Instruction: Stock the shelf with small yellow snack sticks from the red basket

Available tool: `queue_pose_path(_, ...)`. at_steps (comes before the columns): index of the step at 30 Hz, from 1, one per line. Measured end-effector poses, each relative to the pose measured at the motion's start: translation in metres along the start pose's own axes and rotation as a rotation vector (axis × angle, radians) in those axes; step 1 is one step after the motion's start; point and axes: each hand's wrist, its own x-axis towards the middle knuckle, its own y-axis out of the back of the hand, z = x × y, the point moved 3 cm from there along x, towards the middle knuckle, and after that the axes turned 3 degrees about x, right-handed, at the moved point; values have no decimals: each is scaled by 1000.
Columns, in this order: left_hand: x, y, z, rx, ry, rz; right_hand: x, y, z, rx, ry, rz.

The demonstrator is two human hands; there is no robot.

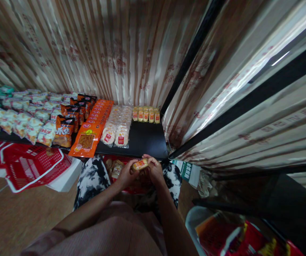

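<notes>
- Head view looks down at two bare forearms that meet just below the front edge of a black shelf [147,140].
- Left hand [126,174] is curled, its fingers closed on the left end of a small orange-labelled snack packet [140,164].
- Right hand [155,170] is curled as well, its fingers closed on the right end of the same packet, so the packet is pinched between both hands and lies roughly level.
- That packet sits just in front of the shelf edge, above the person's lap and patterned black-and-white clothing [92,177].
- At the back of the shelf stands a short row of similar small yellow packets [145,114], well apart from the hands.
- To their left lie rows of clear round-cake packets [118,128], then a column of flat orange packs [92,129], then dark orange bags [64,131].
- Farther left, pale snack bags [22,117] cover the shelf.
- A red plastic basket [32,165] rests below the shelf on the left, tilted against a white base.
- Between the knees, a few more packets [114,167] are dimly visible; their kind cannot be told.
</notes>
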Motion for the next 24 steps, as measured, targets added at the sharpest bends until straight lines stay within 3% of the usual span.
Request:
queue_pose_path(11,10,-12,-18,-384,193,69,-3,3,0,-34,87,6)
queue_pose_path(19,21,2,-9,-294,127,55,-12,6,-12,-223,130,-58)
queue_pose_path(24,29,10,-4,-130,26,-6,-20,11,-18,-284,56,-178)
